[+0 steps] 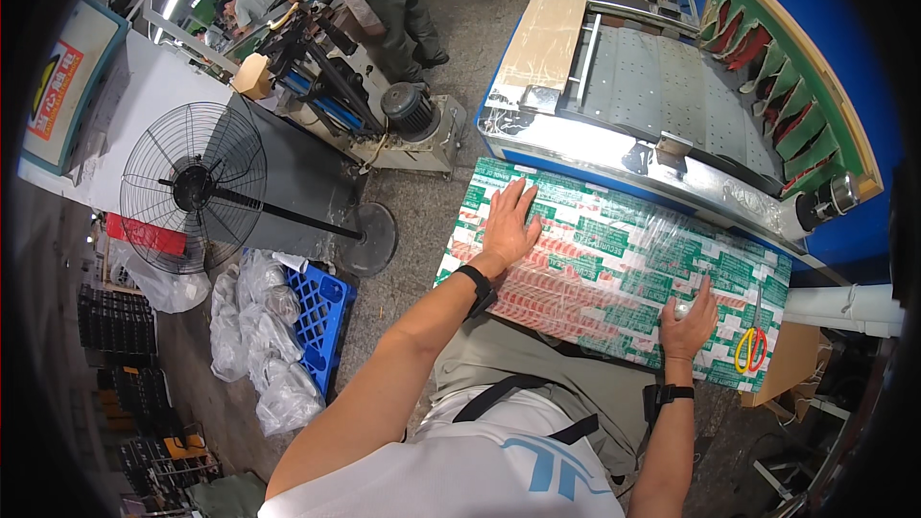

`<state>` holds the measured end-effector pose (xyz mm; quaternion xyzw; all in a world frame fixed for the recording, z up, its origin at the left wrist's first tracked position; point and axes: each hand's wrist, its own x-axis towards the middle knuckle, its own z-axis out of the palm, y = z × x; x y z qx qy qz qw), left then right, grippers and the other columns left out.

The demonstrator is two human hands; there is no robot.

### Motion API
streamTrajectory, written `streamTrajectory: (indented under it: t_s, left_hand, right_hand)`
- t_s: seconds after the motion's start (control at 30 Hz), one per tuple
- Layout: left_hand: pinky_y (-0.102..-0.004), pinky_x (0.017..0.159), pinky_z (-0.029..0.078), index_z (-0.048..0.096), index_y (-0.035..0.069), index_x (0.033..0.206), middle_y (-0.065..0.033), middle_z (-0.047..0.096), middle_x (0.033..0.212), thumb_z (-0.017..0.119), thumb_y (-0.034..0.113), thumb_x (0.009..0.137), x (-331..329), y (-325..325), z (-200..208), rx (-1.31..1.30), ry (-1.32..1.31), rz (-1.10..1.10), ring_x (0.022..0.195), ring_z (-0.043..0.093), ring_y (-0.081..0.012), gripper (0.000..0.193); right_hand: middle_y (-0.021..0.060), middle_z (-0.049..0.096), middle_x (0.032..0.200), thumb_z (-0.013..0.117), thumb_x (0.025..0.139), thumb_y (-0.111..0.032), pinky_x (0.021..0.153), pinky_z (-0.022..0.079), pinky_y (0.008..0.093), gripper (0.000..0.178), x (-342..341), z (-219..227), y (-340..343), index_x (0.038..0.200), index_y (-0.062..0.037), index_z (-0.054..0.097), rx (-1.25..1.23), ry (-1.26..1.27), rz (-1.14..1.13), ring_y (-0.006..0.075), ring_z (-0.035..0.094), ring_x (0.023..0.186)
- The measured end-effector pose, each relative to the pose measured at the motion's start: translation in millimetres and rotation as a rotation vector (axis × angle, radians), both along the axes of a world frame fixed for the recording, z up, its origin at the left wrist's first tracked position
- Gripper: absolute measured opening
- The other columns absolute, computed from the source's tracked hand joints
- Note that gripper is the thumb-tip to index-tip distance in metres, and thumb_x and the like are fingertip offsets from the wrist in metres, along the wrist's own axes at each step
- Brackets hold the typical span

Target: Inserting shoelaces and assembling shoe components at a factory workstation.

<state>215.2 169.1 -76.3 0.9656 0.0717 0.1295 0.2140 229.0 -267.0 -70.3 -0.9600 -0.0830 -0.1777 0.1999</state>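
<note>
In front of me is a work surface (614, 273) covered in green, white and red printed tape or wrap with a glossy clear film over it. My left hand (508, 223) rests near its left end, fingers stretched out and holding nothing. Toward the right end, my right hand (687, 318) lies on the surface with its fingers extended. By that thumb shows a small whitish thing (681, 309), too small to name. Right of this hand lies a pair of scissors (751, 348) with red and yellow handles.
Beyond the surface stands a machine with a perforated metal bed (662, 86) and a green strip curtain (801, 120). At left are a standing fan (192, 182), a blue plastic pallet (321, 321) and clear plastic bags (264, 326). Another person (384, 0) stands at the back.
</note>
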Motion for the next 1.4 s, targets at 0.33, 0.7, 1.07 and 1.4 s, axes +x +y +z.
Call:
streamTrajectory:
  t_s: [0.33,0.7,1.07,1.4]
  left_hand:
    - [-0.0587,0.137,0.021,0.051,0.008,0.161,-0.0222,0.043,0.170,0.063,0.028,0.104,0.6,0.5,-0.8,0.000,-0.002,0.000,0.161,0.036,-0.0400,0.062]
    - [-0.0593,0.137,0.023,0.053,0.007,0.160,-0.0228,0.045,0.169,0.064,0.027,0.102,1.0,0.1,-0.9,-0.010,-0.020,0.000,0.161,0.038,-0.0411,0.062]
    - [-0.0589,0.137,0.021,0.054,0.007,0.159,-0.0225,0.044,0.170,0.063,0.028,0.103,0.5,-0.9,2.4,-0.013,-0.002,0.002,0.162,0.036,-0.0411,0.061]
    - [-0.0583,0.138,0.021,0.053,0.007,0.160,-0.0223,0.045,0.170,0.064,0.029,0.104,0.5,-0.9,3.3,-0.018,-0.009,0.004,0.162,0.036,-0.0408,0.061]
  right_hand:
    - [0.0257,0.065,0.141,0.076,0.090,-0.032,0.119,0.042,0.0556,0.088,0.3,-0.3,-0.4,0.167,-0.0018,0.046,-0.004,0.051,-0.016,0.0449,0.060,0.131]
    - [0.0237,0.065,0.140,0.074,0.091,-0.028,0.116,0.044,0.0549,0.085,0.1,0.6,0.6,0.167,-0.0028,0.045,-0.021,-0.005,-0.007,0.0439,0.061,0.126]
    - [0.0250,0.064,0.144,0.073,0.092,-0.030,0.118,0.043,0.0557,0.085,-0.7,1.9,0.1,0.167,-0.0026,0.045,-0.001,0.028,-0.011,0.0456,0.060,0.130]
    - [0.0259,0.063,0.148,0.074,0.091,-0.029,0.120,0.042,0.0557,0.085,-0.1,3.1,0.8,0.167,-0.0024,0.045,0.002,0.026,-0.010,0.0466,0.060,0.134]
